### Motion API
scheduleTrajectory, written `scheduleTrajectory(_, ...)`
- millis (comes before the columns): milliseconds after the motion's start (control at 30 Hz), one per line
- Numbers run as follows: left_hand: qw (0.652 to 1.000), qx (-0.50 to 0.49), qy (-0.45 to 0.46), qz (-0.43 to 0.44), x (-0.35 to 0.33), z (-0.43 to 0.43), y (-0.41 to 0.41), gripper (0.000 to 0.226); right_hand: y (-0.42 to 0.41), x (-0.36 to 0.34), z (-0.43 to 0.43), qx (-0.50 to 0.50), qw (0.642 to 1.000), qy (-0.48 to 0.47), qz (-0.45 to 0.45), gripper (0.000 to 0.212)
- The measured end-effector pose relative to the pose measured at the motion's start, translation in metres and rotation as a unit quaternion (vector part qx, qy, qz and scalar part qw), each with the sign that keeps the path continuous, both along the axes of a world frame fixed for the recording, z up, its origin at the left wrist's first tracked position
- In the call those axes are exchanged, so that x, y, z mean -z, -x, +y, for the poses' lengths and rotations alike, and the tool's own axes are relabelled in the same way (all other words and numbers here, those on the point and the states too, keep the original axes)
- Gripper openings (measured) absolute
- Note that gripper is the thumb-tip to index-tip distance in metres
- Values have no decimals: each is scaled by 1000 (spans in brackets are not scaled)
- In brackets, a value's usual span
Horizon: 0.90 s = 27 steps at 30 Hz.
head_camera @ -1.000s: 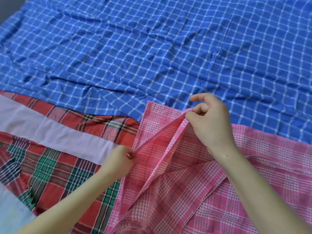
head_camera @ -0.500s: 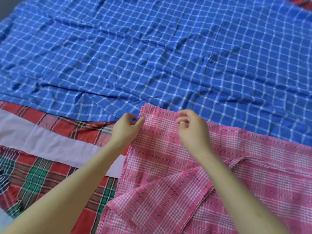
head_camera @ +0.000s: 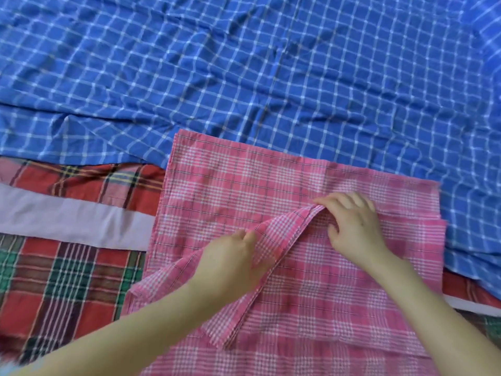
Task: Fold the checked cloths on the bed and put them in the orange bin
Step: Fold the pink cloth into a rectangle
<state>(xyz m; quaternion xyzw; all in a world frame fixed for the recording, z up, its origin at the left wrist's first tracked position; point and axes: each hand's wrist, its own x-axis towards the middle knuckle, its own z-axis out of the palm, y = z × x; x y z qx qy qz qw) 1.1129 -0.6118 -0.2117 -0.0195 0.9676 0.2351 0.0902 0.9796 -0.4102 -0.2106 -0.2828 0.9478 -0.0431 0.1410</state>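
Note:
A pink checked cloth (head_camera: 238, 180) lies spread on the bed in the lower middle, with a loose flap raised across its centre. My left hand (head_camera: 230, 263) grips the lower part of that flap, fingers curled under the fabric. My right hand (head_camera: 352, 226) pinches the flap's upper tip against the cloth at centre right. A large blue checked cloth (head_camera: 244, 63) covers the far half of the bed. The orange bin is out of view.
A red and green tartan cloth (head_camera: 67, 280) with a pale lilac band (head_camera: 67, 221) lies at the left, partly under the pink cloth. More of it shows at the lower right edge (head_camera: 477, 299).
Both hands have left the pink cloth's far left corner and moved nearer and rightward. They now hold a flap in the cloth's middle. The far edge lies flat.

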Motion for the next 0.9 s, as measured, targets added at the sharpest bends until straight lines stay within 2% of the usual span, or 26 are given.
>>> scheduleTrajectory(67, 991, -45, 66, -107, 6, 32, 6, 63, 4, 2, 1, 28, 999, 7, 32, 40)
scheduleTrajectory(133, 978, -79, 87, -172, 9, 50, 9, 65, 11, 0, 4, 61, 998, 1, 35, 26)
scheduleTrajectory(233, 968, -98, 136, -185, 9, 49, 3, 48, 20, -3, 20, 59, 997, -46, 11, 24)
scheduleTrajectory(333, 958, -60, 186, -208, 6, 25, -12, 46, 27, -6, 47, 53, 992, -115, -6, 25)
scheduleTrajectory(433, 951, -84, 154, -254, -8, -18, -19, 22, 35, -10, 81, 63, 984, -168, -12, 27)
scheduleTrajectory(533, 962, -124, 76, -229, -28, -68, -10, 10, 48, -21, 113, 68, 969, -231, -51, 19)
scheduleTrajectory(567, 966, -116, 72, -217, -35, -82, -1, 10, 53, -26, 123, 74, 964, -244, -69, 12)
scheduleTrajectory(633, 970, -86, 102, -202, -45, -109, 20, 13, 64, -37, 141, 92, 962, -246, -80, 15)
scheduleTrajectory(667, 969, -81, 125, -197, -49, -121, 32, 15, 69, -43, 149, 108, 966, -226, -70, 5)
scheduleTrajectory(800, 969, -95, 168, -157, -54, -153, 77, 12, 94, -70, 166, 183, 976, -109, -39, 8)
scheduleTrajectory(900, 975, -122, 161, -98, -47, -157, 102, 19, 116, -71, 164, 207, 975, -84, -9, 16)
